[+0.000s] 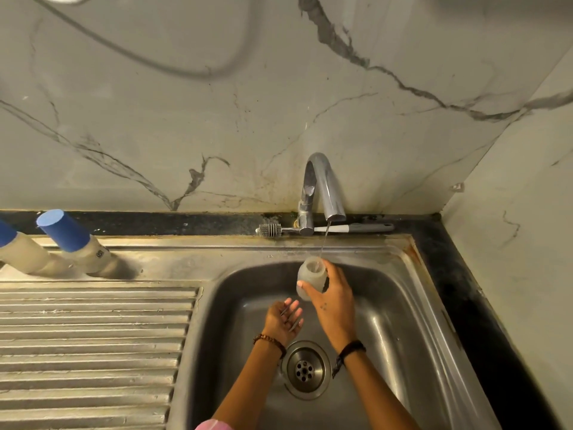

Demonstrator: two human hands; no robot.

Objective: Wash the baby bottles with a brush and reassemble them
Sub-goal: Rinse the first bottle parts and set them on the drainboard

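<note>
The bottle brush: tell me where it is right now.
In the head view, the bottle brush lies on the dark ledge behind the sink, crossing behind the tap, bristles pointing left, untouched by either hand.

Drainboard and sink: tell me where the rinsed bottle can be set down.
The ribbed drainboard is bare from the two capped bottles at its back down to the near edge. The back ledge is crowded: the brush lies across it behind the tap. In the basin, both hands and the open bottle fill the middle.
</note>
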